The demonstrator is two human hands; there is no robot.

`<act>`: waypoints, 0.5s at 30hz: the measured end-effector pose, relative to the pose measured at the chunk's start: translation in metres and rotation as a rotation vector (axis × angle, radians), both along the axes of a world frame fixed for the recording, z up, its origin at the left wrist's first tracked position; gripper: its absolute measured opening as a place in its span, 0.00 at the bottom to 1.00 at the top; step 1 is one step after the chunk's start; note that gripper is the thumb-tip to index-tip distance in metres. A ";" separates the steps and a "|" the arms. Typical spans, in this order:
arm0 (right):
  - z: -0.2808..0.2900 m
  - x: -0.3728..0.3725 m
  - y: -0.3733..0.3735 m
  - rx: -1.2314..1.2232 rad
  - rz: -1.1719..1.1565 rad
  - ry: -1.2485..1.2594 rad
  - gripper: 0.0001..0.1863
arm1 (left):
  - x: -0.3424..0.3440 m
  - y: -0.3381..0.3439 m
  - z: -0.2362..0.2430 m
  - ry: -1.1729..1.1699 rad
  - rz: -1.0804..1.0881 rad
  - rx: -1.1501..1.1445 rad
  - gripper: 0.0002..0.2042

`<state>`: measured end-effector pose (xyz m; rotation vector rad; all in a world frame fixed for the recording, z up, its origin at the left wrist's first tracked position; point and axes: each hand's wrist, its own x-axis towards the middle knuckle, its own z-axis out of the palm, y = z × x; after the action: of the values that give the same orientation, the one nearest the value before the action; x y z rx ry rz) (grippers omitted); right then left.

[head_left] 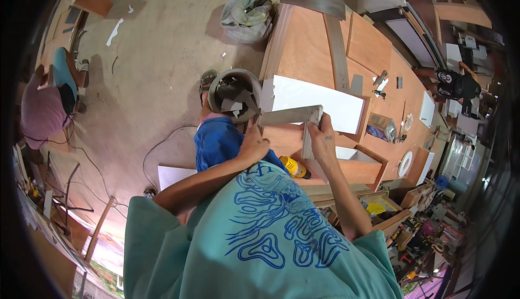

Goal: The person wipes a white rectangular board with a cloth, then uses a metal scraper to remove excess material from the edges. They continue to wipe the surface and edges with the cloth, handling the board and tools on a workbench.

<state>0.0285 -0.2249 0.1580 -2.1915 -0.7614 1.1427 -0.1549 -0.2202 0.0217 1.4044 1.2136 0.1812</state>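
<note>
"While we look down, what do our hands hold?"
"Our right hand (324, 141) is closed around the short arm of an L-shaped grey piece (290, 116); our left hand (254, 146) pinches its left end."
"And around this grip?"
"Beyond our left fingers we see a bucket (213, 97), behind the piece a white panel (330, 104), nearer to us a yellow tool (292, 166)."

To your left you have a beige floor (162, 44) with pale scraps (115, 32) and a dark cable (144, 161) on it. A wooden surface (390, 104) spreads to your right, an open wooden unit (461, 13) beyond it. Bright light (106, 250) shows at your lower left.
</note>
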 end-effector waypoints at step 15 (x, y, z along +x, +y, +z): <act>-0.073 -0.014 0.084 -0.307 0.026 -0.014 0.15 | 0.117 -0.020 -0.097 0.388 0.298 0.046 0.21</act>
<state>0.0141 -0.1409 0.0851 -2.4475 -0.6571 1.3331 -0.0379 -0.2402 -0.0758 1.3289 1.7508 0.1471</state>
